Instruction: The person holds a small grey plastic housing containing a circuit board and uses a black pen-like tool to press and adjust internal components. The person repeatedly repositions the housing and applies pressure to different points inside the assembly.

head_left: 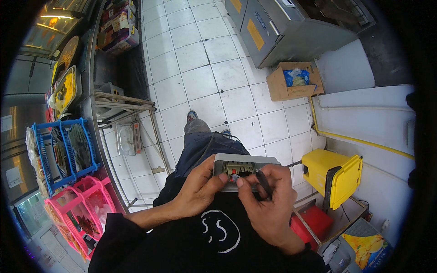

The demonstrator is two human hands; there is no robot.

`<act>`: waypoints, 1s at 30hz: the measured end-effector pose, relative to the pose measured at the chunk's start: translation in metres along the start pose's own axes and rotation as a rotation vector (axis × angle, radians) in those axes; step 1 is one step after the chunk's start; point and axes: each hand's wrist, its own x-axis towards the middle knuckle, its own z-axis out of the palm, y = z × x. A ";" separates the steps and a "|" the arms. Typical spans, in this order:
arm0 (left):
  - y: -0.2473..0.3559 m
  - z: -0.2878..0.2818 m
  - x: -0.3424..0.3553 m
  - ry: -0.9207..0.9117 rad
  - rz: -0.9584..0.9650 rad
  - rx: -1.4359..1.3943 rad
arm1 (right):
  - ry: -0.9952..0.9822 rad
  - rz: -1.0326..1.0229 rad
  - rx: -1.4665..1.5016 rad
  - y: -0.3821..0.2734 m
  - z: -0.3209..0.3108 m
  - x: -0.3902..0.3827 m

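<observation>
My left hand point(203, 186) grips the left side of a grey plastic housing point(246, 158) in front of my stomach, its thumb at the front edge near small red parts point(233, 172) inside. The housing is open, showing pale and dark innards. My right hand point(268, 205) is closed around a slim black pen-like tool point(263, 179), with thumb and a finger pinched at the housing's front beside a small pale piece point(235, 178), too small to name. A thin dark cord hangs behind the housing over my legs.
A steel counter on the left holds food trays point(66, 91) and blue point(63, 154) and pink point(78, 202) racks. Tiled floor point(200, 73) lies ahead under my feet. At right stand steel cabinets point(266, 36), a cardboard box point(277, 84), a yellow bin point(321, 168) and a yellow pipe point(368, 148).
</observation>
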 end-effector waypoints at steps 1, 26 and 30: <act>0.000 0.000 0.000 -0.001 0.004 -0.005 | -0.002 -0.003 -0.001 0.000 -0.001 0.000; 0.002 0.000 0.002 -0.012 -0.010 0.029 | -0.059 0.066 0.111 0.001 -0.004 0.000; 0.004 0.000 0.002 -0.013 -0.005 0.062 | -0.089 0.091 0.116 0.000 -0.006 -0.001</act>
